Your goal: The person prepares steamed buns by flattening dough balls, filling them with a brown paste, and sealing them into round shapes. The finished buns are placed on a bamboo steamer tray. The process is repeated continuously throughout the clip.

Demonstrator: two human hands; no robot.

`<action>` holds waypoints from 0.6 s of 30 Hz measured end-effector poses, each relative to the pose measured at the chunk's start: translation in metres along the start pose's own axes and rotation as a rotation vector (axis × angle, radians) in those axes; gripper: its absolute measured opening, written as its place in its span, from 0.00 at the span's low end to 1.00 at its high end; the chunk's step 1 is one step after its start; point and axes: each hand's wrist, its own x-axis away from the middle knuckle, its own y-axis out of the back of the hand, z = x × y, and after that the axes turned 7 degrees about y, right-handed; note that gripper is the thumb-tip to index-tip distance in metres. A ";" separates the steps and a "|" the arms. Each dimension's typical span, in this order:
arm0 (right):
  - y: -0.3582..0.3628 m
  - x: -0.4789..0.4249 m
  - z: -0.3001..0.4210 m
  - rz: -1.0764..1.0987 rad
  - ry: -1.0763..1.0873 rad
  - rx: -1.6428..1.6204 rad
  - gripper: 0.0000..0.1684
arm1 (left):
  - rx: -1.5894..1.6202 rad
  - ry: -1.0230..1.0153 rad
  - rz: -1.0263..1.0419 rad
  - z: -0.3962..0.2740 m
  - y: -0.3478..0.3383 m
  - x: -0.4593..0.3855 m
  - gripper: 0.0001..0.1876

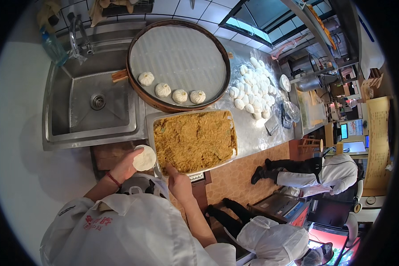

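My left hand point(123, 167) holds a flat round dough wrapper point(144, 158) at the near left corner of a plastic tub point(150, 117). Yellow-brown, shredded-looking filling point(194, 139) fills the tub. My right hand point(178, 181) is at the tub's near edge, a finger reaching into the filling; whether it grips any tool is not clear. Behind the tub stands a large round steamer point(143, 96) with a pale liner point(179, 56). Several pleated buns point(162, 89) lie along its near side. To the right, many floured dough pieces point(252, 88) are heaped on the metal counter point(246, 143).
A steel sink point(99, 116) with a faucet point(74, 36) and a plastic bottle point(55, 50) lies at left. A dough scraper point(272, 125) and a white bowl point(285, 82) are beyond the dough heap. Two co-workers point(335, 171) in white stand at the right.
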 end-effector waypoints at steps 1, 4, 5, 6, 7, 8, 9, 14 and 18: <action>-0.003 0.000 -0.002 -0.038 0.006 -0.044 0.25 | -0.003 0.003 -0.004 -0.001 -0.002 0.001 0.19; -0.008 -0.001 -0.010 -0.118 0.000 -0.185 0.22 | -0.013 0.000 -0.006 -0.004 -0.007 0.002 0.18; -0.007 -0.001 -0.010 -0.124 -0.021 -0.241 0.22 | -0.019 -0.003 -0.003 -0.004 -0.008 0.003 0.18; -0.008 0.001 -0.010 -0.124 -0.044 -0.300 0.21 | -0.022 -0.005 -0.005 -0.003 -0.007 0.004 0.18; -0.009 0.004 -0.010 -0.116 -0.097 -0.375 0.20 | -0.036 -0.010 -0.008 -0.003 -0.008 0.005 0.18; -0.010 0.007 -0.011 -0.109 -0.150 -0.450 0.20 | -0.050 -0.016 -0.010 -0.003 -0.009 0.006 0.18; -0.009 0.008 -0.012 -0.101 -0.198 -0.524 0.19 | -0.064 -0.027 -0.012 -0.005 -0.012 0.007 0.18; 0.017 0.011 0.001 -0.155 -0.256 -0.757 0.21 | -0.101 -0.039 -0.066 -0.010 -0.033 0.013 0.19; 0.045 0.007 0.032 -0.249 -0.220 -0.766 0.21 | 0.030 0.035 0.107 -0.002 -0.054 -0.004 0.22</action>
